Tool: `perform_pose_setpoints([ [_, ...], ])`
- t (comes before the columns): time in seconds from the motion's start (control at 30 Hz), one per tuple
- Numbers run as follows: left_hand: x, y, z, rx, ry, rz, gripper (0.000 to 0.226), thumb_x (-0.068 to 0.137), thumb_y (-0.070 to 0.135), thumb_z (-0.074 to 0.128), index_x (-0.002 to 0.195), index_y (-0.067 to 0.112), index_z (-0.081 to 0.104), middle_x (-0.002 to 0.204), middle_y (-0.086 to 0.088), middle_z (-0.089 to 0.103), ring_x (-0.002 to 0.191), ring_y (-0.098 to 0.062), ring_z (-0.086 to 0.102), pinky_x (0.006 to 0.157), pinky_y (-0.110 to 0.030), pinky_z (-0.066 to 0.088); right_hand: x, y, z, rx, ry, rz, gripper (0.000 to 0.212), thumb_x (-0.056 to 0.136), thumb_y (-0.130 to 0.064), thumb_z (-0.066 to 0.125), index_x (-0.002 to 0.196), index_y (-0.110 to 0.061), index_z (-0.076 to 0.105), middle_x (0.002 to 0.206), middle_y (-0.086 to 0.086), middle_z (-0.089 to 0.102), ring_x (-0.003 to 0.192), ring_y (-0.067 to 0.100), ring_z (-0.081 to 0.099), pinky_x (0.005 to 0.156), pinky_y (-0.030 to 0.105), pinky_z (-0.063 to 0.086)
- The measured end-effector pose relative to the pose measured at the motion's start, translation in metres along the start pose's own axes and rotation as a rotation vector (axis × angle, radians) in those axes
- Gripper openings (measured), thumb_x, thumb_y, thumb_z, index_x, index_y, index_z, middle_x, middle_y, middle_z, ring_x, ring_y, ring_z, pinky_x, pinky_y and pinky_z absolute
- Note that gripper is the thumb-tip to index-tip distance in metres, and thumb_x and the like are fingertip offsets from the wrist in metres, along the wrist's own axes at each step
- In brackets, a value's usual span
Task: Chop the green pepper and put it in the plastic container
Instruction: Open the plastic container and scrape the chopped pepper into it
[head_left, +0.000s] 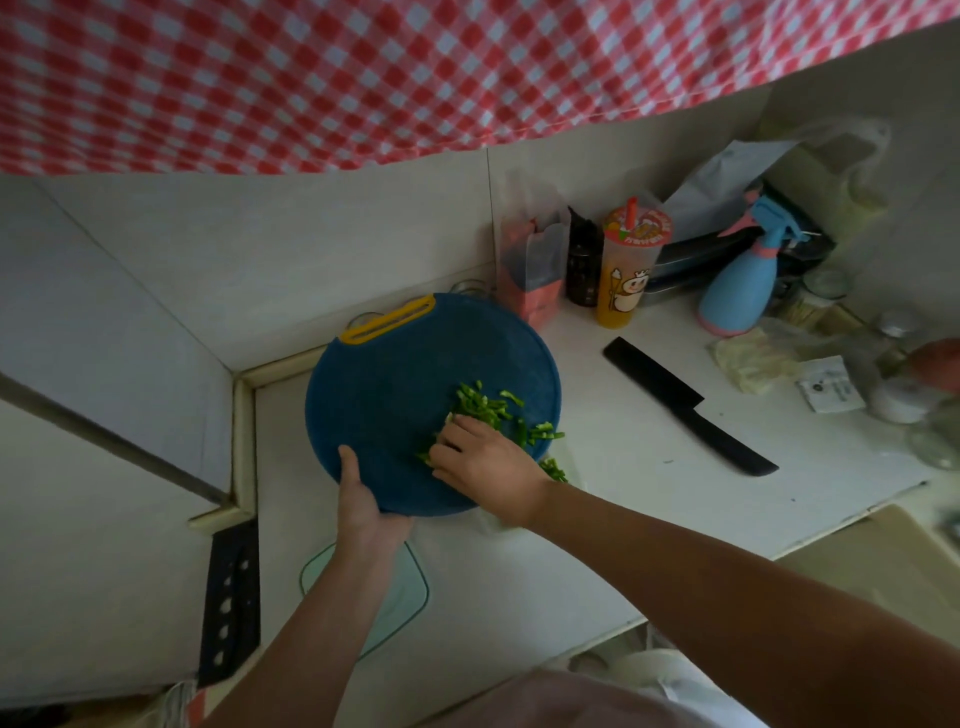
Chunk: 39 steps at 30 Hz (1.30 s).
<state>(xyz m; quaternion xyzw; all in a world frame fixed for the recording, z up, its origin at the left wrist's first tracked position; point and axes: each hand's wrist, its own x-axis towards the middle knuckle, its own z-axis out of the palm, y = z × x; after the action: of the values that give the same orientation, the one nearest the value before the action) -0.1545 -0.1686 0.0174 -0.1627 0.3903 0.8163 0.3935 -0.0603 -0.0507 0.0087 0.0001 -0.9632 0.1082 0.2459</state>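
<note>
Left grip (363, 499) clamped board (395, 374); right grip (483, 457) lay flat on pepper pieces (483, 405) (container (491, 522) half-hidden beneath it); hasty push risked spillage.

No legible text; drink cup (626, 270) print, sachet (829, 388) print blurred.

The cutting board (405, 395) sits toward the counter's (623, 519) back left corner, the left hand (363, 506) gripping its near edge. Pepper pieces (483, 408) lie on its right part, under the right hand (483, 462). The knife (685, 408) lies right of the board. A cup (626, 270) and spray bottle (737, 280) stand behind the knife, along the back edge. A lid (400, 587) lies near the front edge.
</note>
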Motion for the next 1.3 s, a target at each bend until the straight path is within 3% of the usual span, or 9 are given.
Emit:
perform_pose_setpoints([
  [0.1,-0.002,-0.003,0.003,-0.006,-0.010,0.011,0.046,0.091,0.057,0.042,0.114,0.022,0.061,0.113,-0.007,0.067,0.109,-0.028,0.058,0.087,-0.048,0.047,-0.012,0.006,-0.004,-0.003,-0.014,-0.030,0.018,0.092,-0.020,0.049,0.083,-0.008,0.060,0.084,0.010,0.059,0.075,0.027,0.058,0.075,0.034,0.052],
  [0.27,0.003,-0.001,-0.001,-0.005,-0.005,0.042,0.055,0.087,0.060,0.048,0.127,0.024,0.056,0.128,-0.006,0.060,0.118,-0.030,0.055,0.102,-0.054,0.040,-0.038,0.018,-0.008,0.011,-0.010,0.007,0.019,0.093,-0.022,0.050,0.084,-0.010,0.061,0.085,0.008,0.060,0.075,0.024,0.058,0.075,0.031,0.049],
  [0.57,-0.002,0.008,0.001,-0.039,-0.028,0.052,0.040,0.090,0.054,0.046,0.112,0.025,0.062,0.120,-0.003,0.064,0.110,-0.026,0.058,0.089,-0.049,0.047,-0.054,0.026,-0.020,0.018,-0.036,-0.003,0.021,0.093,-0.025,0.050,0.082,-0.011,0.063,0.085,0.005,0.061,0.074,0.023,0.057,0.075,0.031,0.049],
  [0.77,0.003,0.018,-0.009,-0.019,-0.032,0.100,0.046,0.089,0.054,0.049,0.125,0.027,0.057,0.127,-0.003,0.061,0.119,-0.027,0.054,0.100,-0.052,0.042,-0.067,0.027,-0.024,0.139,-0.141,0.074,0.022,0.090,-0.028,0.049,0.093,-0.013,0.065,0.101,0.005,0.062,0.081,0.023,0.062,0.071,0.031,0.054],
  [0.9,-0.001,0.024,-0.008,-0.024,-0.033,0.118,0.040,0.090,0.051,0.049,0.118,0.026,0.060,0.123,-0.002,0.063,0.115,-0.025,0.057,0.099,-0.050,0.043,-0.044,0.022,-0.036,0.209,-0.046,0.156,0.027,0.092,-0.033,0.052,0.088,-0.011,0.068,0.096,0.005,0.061,0.081,0.021,0.059,0.072,0.035,0.053],
  [0.97,-0.004,0.023,-0.006,-0.035,-0.026,0.116,0.036,0.091,0.050,0.048,0.113,0.025,0.062,0.120,-0.002,0.064,0.112,-0.024,0.058,0.098,-0.049,0.043,-0.023,0.019,-0.042,0.235,-0.029,0.243,0.030,0.091,-0.038,0.053,0.099,-0.012,0.066,0.105,0.006,0.059,0.093,0.022,0.058,0.080,0.037,0.052],
  [1.1,-0.007,0.020,-0.005,-0.027,-0.018,0.116,0.045,0.090,0.052,0.049,0.123,0.023,0.058,0.126,-0.007,0.061,0.116,-0.027,0.056,0.100,-0.051,0.042,0.029,0.014,-0.042,0.347,-0.203,0.586,0.078,0.082,-0.051,0.065,0.143,-0.016,0.033,0.149,0.010,0.027,0.138,0.026,0.025,0.114,0.039,0.027],
  [1.17,-0.008,0.017,-0.004,-0.021,-0.036,0.100,0.049,0.090,0.053,0.048,0.126,0.021,0.056,0.126,-0.008,0.062,0.117,-0.028,0.056,0.099,-0.050,0.043,0.048,0.010,-0.037,0.379,-0.279,0.737,0.101,0.075,-0.062,0.066,0.150,-0.019,0.013,0.157,0.009,0.009,0.145,0.028,0.006,0.118,0.043,0.015],
  [1.3,-0.011,0.015,0.005,-0.006,-0.070,0.080,0.055,0.092,0.055,0.042,0.129,0.018,0.054,0.126,-0.010,0.061,0.117,-0.029,0.056,0.102,-0.050,0.040,0.061,-0.015,-0.014,0.187,-0.330,0.701,0.102,0.075,-0.071,0.057,0.149,-0.015,0.015,0.155,0.014,0.016,0.142,0.033,0.014,0.117,0.045,0.017],
])
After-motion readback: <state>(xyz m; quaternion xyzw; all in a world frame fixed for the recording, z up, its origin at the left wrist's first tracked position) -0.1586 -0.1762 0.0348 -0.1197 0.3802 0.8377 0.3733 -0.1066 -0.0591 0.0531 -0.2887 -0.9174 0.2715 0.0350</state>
